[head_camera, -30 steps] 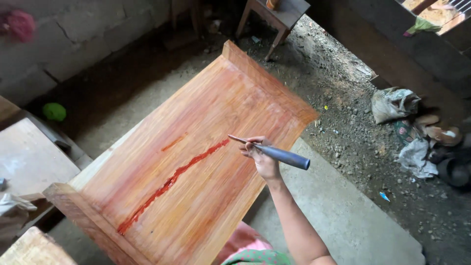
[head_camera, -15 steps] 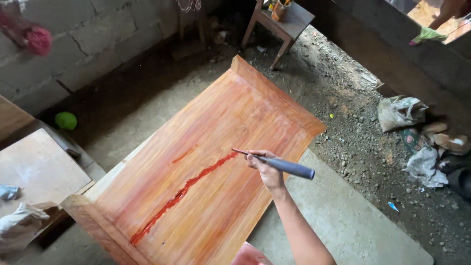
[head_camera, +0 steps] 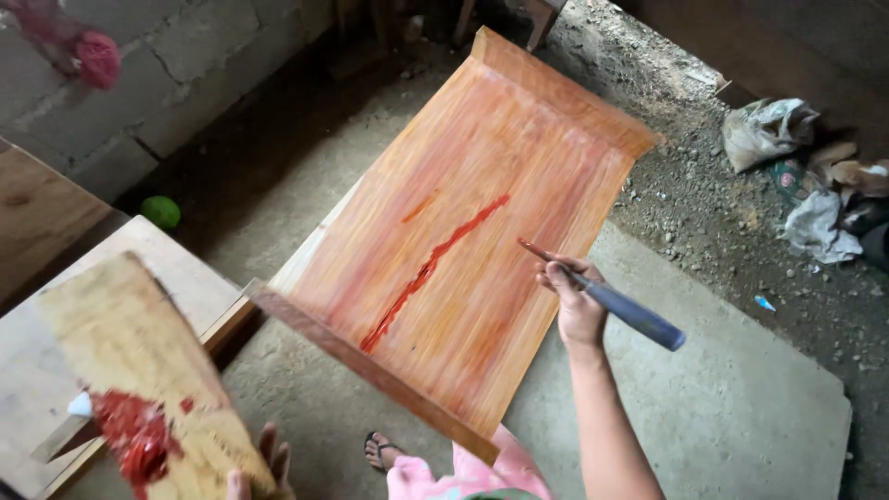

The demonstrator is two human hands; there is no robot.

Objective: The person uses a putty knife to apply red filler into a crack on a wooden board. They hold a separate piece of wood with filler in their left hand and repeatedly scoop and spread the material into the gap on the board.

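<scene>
My right hand [head_camera: 576,301] grips a tool with a blue handle [head_camera: 630,313] and a thin blade tipped in red, held just above the right part of a large reddish wooden panel [head_camera: 519,176]. A long streak of red paste [head_camera: 431,268] runs along the panel's middle. My left hand [head_camera: 264,468] at the bottom edge holds a yellowish scrap board [head_camera: 139,361] with a blob of red paste [head_camera: 130,440] on its near end.
A pale wooden table [head_camera: 37,370] stands at the left. A block wall [head_camera: 176,65] rises behind, with a green ball [head_camera: 161,212] at its foot. Rags and bags [head_camera: 796,176] lie on the dirt at the right. My sandalled foot [head_camera: 380,451] is below the panel.
The view has swung down and left. My left hand with the paste-smeared board has come into sight. My right hand has drawn the tool back from the red streak toward the panel's right side.
</scene>
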